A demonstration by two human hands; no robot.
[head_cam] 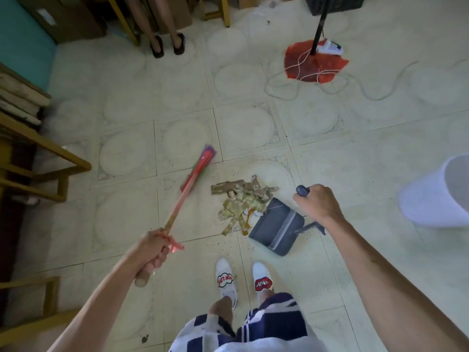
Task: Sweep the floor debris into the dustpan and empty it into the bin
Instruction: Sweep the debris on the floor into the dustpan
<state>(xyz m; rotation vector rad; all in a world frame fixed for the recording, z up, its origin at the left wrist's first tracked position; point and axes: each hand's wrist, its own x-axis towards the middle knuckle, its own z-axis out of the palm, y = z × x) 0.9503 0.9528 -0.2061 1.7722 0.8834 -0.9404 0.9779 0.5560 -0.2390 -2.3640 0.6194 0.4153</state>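
at the far left, wooden furniture (38,158) runs off the frame edge. the left hand (152,252) is wrapped tight around the upper end of the broom (187,189) handle, all fingers curled shut on it, with the butt of the stick poking out below the fist. the broom slants up and away to its red head, blurred, resting left of the debris pile (241,201) and apart from it. the pile of torn brownish scraps lies on the tiled floor (177,102), its right edge touching the mouth of the grey dustpan (276,226). the right hand (317,203) is closed over the top of the dustpan's upright handle, fingers clamped, hiding most of the shaft. at the right edge stands a white bin (436,191), partly cut off. 2 white shoes (243,280) show below the pile.
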